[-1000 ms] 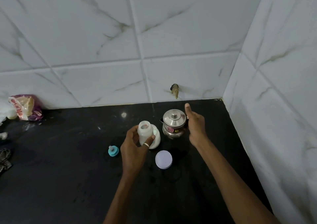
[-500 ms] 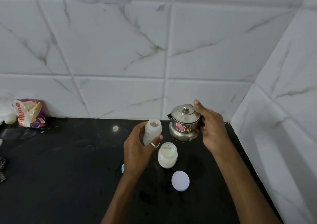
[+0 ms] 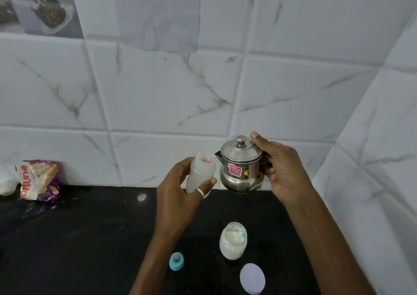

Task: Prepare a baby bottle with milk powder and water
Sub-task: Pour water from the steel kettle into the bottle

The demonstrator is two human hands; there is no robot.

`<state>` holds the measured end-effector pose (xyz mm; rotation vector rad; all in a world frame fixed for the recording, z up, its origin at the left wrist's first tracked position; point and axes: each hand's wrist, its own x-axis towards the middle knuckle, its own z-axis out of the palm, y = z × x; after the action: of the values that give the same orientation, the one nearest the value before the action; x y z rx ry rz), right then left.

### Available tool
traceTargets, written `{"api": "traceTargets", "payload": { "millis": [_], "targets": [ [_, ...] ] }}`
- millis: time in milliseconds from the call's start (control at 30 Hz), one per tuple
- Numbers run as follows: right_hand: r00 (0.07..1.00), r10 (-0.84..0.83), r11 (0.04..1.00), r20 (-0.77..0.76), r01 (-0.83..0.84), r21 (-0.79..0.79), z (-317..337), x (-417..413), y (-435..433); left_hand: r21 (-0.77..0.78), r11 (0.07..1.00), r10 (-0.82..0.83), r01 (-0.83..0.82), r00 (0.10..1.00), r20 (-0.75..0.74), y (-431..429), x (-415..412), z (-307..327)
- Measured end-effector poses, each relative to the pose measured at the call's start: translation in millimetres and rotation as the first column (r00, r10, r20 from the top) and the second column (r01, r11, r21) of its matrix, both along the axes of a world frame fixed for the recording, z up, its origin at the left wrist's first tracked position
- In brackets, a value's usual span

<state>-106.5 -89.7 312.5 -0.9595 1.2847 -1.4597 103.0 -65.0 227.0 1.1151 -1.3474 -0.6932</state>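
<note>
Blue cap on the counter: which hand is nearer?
Left. The left hand, holding the bottle, is above the blue cap; the right hand, gripping the pot, is farther right.

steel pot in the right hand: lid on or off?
On. The knobbed lid sits flush on the rim of the steel pot, no gap visible. The right hand grips it, spout toward the bottle.
</note>
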Motion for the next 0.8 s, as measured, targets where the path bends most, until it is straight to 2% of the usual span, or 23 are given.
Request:
{"api": "traceTargets", "payload": {
  "millis": [300,800],
  "targets": [
    [0.979,0.063,0.992,-0.193,-0.082,-0.093,57,-2,-4,-0.066,0.997,0.04,-0.043,0.998,-0.038,6,-7,24],
    [0.939,0.073,0.986,-0.337,-0.118,-0.116,80,0,-5,-0.06,0.997,0.049,-0.053,0.997,-0.065,13,-13,30]
  ]
}}
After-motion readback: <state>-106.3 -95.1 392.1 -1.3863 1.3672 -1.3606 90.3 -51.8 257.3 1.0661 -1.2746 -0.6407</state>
